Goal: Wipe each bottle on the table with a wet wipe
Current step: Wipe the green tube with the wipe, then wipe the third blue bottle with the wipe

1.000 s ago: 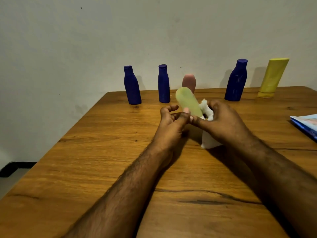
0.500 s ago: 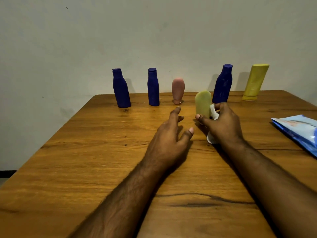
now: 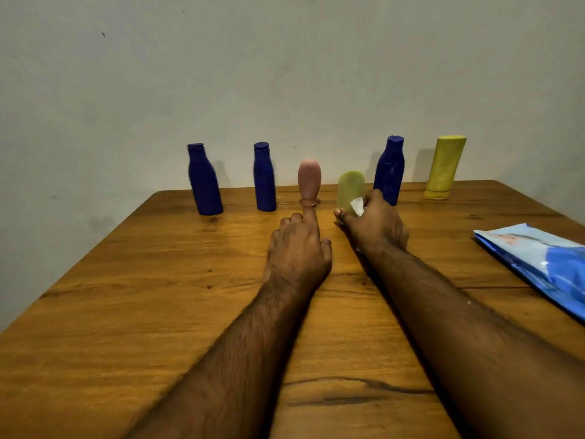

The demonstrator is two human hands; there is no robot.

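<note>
Bottles: six in a row along the far edge of the wooden table [image 3: 126, 312], near the wall.
Green bottle [image 3: 349, 188]: pale, rounded top, upright between the pink bottle [image 3: 309, 180] and a dark blue bottle [image 3: 389, 169].
Right hand [image 3: 375, 224]: curled round the green bottle's lower part, a white wet wipe [image 3: 357, 205] pinched against it.
Left hand [image 3: 297, 248]: fingers loose, holding nothing, index finger stretched toward the pink bottle's narrow base; contact unclear.
Other bottles: two dark blue ones [image 3: 204, 180] [image 3: 264, 177] at left, yellow bottle [image 3: 443, 166] at far right.
Blue packet [image 3: 538, 264]: flat at the table's right edge.
</note>
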